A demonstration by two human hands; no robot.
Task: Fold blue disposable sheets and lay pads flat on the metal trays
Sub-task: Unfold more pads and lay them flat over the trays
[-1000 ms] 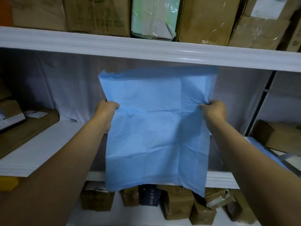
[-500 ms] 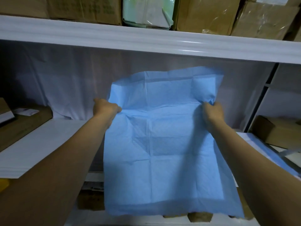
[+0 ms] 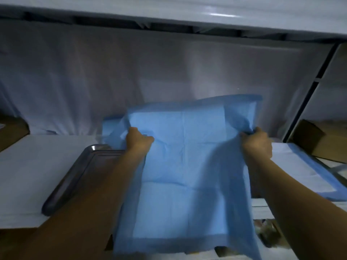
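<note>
Holding a blue pad (image 3: 184,166) spread between both grips, over a white shelf (image 3: 24,175). The left grip (image 3: 138,140) has its fingers curled tight on the pad's left edge, and the material bunches there. The right grip (image 3: 257,145) is a closed fist on the right edge, with the material gathered at the thumb.

Most of the pad hangs below the two grips, and its darker blue border reaches past the shelf's front edge. A shorter part stands above them, slightly slumped. Fold creases cross the pad between the grips.

A metal tray (image 3: 75,175) lies on the shelf just left of and below the left grip, partly hidden by that forearm and the pad. Cannot tell whether pad and tray touch.

A second blue-bordered pad (image 3: 309,166) lies flat to the right of the right grip, with a cardboard box (image 3: 319,139) beyond it. A white cloth (image 3: 131,72) hangs behind both grips. The view is motion-blurred.
</note>
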